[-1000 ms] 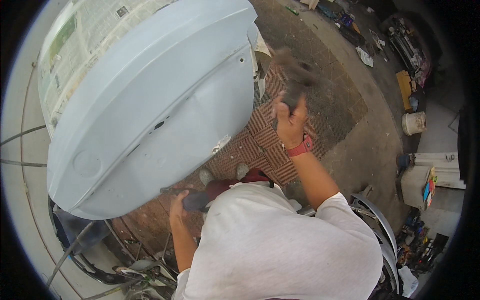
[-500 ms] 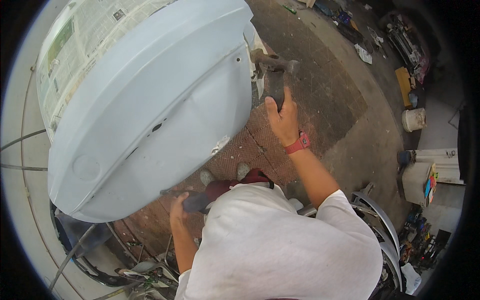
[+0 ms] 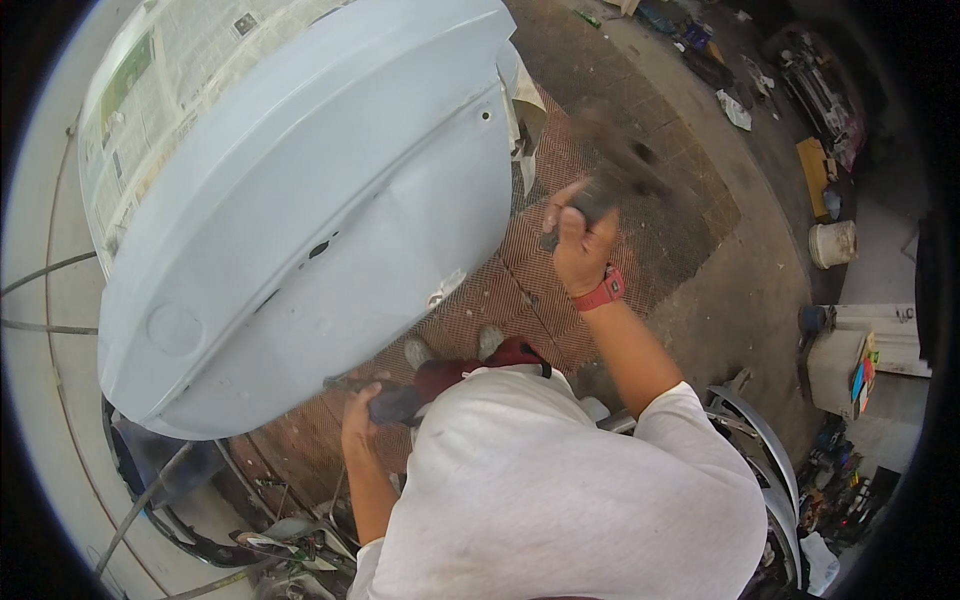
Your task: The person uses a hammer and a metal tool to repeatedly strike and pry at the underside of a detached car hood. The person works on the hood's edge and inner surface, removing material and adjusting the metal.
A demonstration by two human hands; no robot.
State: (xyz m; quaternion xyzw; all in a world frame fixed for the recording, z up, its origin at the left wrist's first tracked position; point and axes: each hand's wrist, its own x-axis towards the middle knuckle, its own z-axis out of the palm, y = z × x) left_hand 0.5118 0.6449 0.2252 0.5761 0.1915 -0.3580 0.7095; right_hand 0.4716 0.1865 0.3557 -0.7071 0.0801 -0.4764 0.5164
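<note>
A pale grey car trunk lid, with a small hole and narrow slots in it, fills the left and middle. My right hand, a red watch on its wrist, is closed round the dark handle of a hammer. The hammer's head is smeared by motion and stands apart from the panel, off its right edge. Low in front of my body, my left hand grips a dark-handled tool. That tool's thin end lies by the panel's lower edge; its exact kind cannot be made out.
Newspaper masking covers the surface behind the panel. A patterned mat lies underfoot. To the right stand a white bucket and a pale bin. Car parts sit behind my right side; cables run at the left.
My right hand has swung the hammer away from the panel's right edge, its head now blurred and farther right. My left hand and its tool have hardly moved.
</note>
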